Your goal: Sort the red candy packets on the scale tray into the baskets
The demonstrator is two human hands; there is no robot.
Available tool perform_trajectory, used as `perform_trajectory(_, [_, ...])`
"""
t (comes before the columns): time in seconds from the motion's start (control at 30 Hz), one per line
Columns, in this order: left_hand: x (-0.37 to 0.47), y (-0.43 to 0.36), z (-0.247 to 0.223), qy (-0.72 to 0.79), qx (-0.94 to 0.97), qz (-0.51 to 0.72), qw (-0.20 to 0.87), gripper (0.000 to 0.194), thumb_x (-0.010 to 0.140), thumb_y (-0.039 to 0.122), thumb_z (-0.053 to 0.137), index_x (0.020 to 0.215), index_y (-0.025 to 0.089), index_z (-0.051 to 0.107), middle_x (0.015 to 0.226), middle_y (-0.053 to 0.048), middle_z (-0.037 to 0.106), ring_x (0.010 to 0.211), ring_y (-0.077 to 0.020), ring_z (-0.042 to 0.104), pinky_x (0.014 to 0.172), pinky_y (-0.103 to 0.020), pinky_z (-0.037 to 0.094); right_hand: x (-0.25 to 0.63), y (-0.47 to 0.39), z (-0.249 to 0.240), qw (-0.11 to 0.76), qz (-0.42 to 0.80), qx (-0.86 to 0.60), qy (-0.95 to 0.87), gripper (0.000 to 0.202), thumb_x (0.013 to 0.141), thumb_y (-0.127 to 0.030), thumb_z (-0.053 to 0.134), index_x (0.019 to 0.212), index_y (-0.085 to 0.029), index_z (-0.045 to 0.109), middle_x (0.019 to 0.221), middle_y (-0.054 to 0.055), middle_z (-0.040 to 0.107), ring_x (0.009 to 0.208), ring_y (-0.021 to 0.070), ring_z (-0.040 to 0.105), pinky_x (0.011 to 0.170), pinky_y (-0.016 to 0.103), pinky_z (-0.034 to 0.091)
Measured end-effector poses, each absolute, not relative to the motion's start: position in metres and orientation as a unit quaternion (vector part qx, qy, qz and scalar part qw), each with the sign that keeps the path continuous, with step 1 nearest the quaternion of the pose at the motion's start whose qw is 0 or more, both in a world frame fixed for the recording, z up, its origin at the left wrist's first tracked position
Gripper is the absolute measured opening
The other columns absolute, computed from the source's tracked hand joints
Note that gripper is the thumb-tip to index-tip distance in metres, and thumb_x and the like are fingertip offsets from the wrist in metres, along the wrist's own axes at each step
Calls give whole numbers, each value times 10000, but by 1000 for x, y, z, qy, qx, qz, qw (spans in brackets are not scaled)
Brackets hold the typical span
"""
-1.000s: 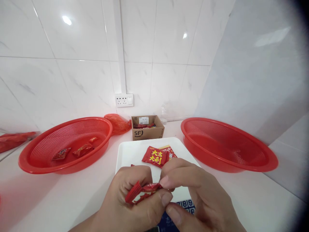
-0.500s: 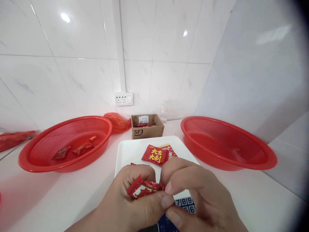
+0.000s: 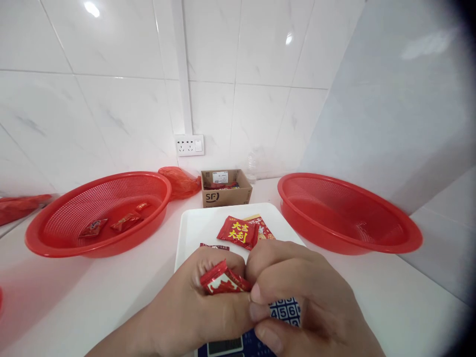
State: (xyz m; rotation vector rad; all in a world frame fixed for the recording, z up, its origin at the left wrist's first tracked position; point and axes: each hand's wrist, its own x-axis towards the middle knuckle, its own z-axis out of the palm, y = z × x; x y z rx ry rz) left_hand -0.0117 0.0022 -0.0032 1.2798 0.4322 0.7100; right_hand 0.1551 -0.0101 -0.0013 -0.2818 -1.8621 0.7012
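My left hand is closed around a small red candy packet with white print, its crimped end sticking up between thumb and forefinger. Against it, my right hand is pinched at the packet's right end, which the fingertips hide. Both hands are above a digital scale with a white tray; its blue keypad shows partly between the fingers. On the tray lie a red packet with yellow characters, a red packet with a rabbit print and a dark red packet, partly covered by my left hand.
To the left stands a red mesh basket with several small packets inside; another red basket stands right. Behind the scale are a cardboard box holding packets, a red plastic bag and a clear bottle by the tiled wall.
The view has tipped slightly downward, so the baskets and box sit higher in the picture. Both hands stay together on the packet, which has turned slightly. More of the scale's display shows.
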Motion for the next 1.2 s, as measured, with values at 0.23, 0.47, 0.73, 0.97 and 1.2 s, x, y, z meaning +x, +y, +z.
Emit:
perform_trajectory(0.23, [-11, 2, -5, 197, 572, 317, 730, 370, 687, 106, 743, 531, 156, 412, 539, 65, 355, 546, -68, 309, 477, -192, 259, 159, -17, -5, 519, 302, -188, -777, 261, 734, -104, 614, 922, -269, 540, 793, -38, 612, 705, 112, 544, 617, 226, 428])
perform_trajectory(0.47, [-10, 2, -5, 225, 582, 310, 717, 368, 668, 132, 760, 523, 154, 423, 529, 62, 371, 543, -71, 320, 471, -191, 267, 159, -18, -3, 506, 291, -205, -785, 259, 708, -85, 577, 878, -269, 507, 766, -57, 606, 691, 108, 541, 694, 261, 423])
perform_trajectory(0.73, [-11, 1, -5, 224, 583, 310, 717, 377, 665, 168, 780, 525, 152, 431, 542, 60, 382, 543, -68, 312, 472, -192, 260, 159, -20, -6, 503, 299, -203, -785, 284, 720, -75, 577, 909, -277, 512, 772, -34, 583, 739, 132, 556, 598, 244, 405])
perform_trajectory(0.97, [-13, 2, -5, 232, 576, 309, 721, 391, 675, 255, 774, 531, 162, 422, 519, 67, 344, 509, -63, 283, 444, -200, 229, 159, -18, -9, 532, 309, -198, -763, 245, 748, -136, 651, 889, -287, 519, 802, -20, 590, 694, 145, 555, 595, 262, 437])
perform_trajectory(1.2, [-10, 1, -5, 253, 598, 300, 699, 346, 663, 150, 746, 521, 152, 431, 545, 54, 384, 544, -70, 315, 468, -191, 269, 161, -21, -9, 510, 308, -214, -774, 284, 743, -104, 621, 946, -287, 543, 806, -27, 608, 712, 137, 558, 655, 264, 441])
